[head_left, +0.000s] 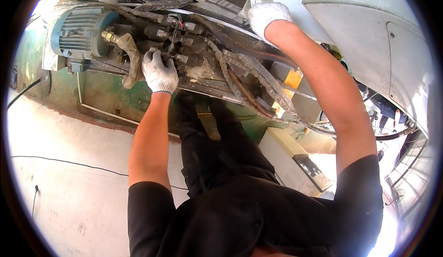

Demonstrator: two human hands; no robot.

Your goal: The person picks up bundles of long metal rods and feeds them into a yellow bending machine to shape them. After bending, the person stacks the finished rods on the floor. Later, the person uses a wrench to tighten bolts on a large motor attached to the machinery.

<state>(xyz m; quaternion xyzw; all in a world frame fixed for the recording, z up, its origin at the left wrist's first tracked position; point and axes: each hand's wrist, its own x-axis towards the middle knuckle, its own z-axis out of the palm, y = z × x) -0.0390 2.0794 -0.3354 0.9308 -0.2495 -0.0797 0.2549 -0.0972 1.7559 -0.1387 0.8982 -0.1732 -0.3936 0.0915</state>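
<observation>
Bright glare bleaches the pale floor (78,201) and flares beside my right sleeve (357,201); my fisheye view bends toward its black rim.

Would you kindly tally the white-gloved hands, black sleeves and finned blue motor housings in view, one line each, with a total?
White-gloved hands: 2
Black sleeves: 2
Finned blue motor housing: 1
Total: 5
</observation>
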